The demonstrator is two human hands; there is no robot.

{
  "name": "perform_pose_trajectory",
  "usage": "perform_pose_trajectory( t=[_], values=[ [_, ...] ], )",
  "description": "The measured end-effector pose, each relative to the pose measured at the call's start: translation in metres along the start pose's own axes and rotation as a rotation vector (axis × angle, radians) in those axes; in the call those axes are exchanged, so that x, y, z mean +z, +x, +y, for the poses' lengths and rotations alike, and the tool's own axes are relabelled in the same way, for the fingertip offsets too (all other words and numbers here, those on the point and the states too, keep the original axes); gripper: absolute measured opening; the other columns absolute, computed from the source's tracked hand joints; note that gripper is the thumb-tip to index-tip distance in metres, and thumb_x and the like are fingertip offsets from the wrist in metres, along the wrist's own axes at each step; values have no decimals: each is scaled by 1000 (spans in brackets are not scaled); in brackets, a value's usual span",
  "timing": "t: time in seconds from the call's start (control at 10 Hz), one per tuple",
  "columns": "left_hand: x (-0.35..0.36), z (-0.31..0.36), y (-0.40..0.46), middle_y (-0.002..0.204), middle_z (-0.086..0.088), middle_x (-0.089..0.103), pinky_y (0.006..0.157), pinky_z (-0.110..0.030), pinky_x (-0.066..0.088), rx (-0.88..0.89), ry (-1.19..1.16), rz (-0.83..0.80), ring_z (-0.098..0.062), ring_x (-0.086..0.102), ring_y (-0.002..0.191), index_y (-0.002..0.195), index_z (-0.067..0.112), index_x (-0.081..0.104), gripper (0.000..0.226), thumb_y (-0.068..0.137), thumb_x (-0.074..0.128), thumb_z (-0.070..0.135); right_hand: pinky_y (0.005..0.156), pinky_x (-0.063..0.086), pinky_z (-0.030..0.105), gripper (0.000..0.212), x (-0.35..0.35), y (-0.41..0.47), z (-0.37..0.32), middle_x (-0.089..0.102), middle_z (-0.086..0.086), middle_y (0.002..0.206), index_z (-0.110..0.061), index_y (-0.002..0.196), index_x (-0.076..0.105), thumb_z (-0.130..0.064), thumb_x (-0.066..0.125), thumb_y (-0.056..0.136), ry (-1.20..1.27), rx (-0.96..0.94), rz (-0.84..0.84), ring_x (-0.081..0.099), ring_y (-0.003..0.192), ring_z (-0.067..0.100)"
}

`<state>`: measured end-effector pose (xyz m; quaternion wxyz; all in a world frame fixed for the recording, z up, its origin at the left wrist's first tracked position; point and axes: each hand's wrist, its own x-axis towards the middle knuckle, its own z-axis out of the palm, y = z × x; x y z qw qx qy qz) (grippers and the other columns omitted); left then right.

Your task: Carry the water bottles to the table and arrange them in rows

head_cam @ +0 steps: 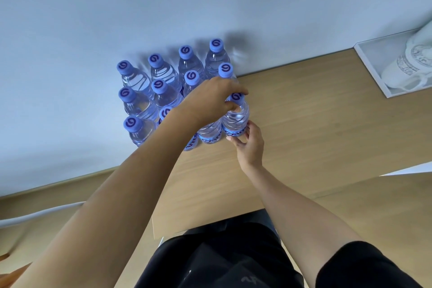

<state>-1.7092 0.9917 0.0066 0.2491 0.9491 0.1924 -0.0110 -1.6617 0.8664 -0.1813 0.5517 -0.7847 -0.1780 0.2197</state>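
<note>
Several clear water bottles with blue caps (pixel 161 91) stand upright in rows on the wooden table (pixel 304 124), against the white wall. My left hand (pixel 210 100) reaches over the front row and grips the neck of the front right bottle (pixel 236 117), just under its cap. My right hand (pixel 247 142) touches the lower side of that same bottle with its fingertips, near the blue label. Another front-row bottle (pixel 209 133) is partly hidden under my left wrist.
A white tray (pixel 374 72) holding a white bottle-like object (pixel 411 63) sits at the table's far right. Bare wood lies to the right of the rows and towards me. The table's near edge is close to my body.
</note>
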Motion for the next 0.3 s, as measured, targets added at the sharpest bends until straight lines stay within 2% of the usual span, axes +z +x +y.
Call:
perform_pose_trajectory(
  t=[0.1,0.2,0.3],
  values=[
    [-1,4,-3,125,-2,64,96,-44,43,-4,-10,-17,-24,56,114,127,17,63,37,90,65,14,100,48,43,58,-5,0,-7,60,11,120,0,125,56,-3,84,74,-21,30,-20,61,111,29],
    [0,8,-10,133,1,58,94,-41,45,-2,7,-35,-20,55,115,134,20,56,41,93,62,20,102,47,43,59,-11,-1,-9,61,10,122,-2,128,56,-7,83,76,-49,53,-67,59,114,27],
    [-3,10,-25,140,7,53,86,-38,48,27,56,88,-18,56,113,138,22,51,44,95,59,26,107,41,37,70,-23,1,-24,55,9,138,-5,140,47,-11,80,79,-130,54,-114,51,127,22]
  ],
)
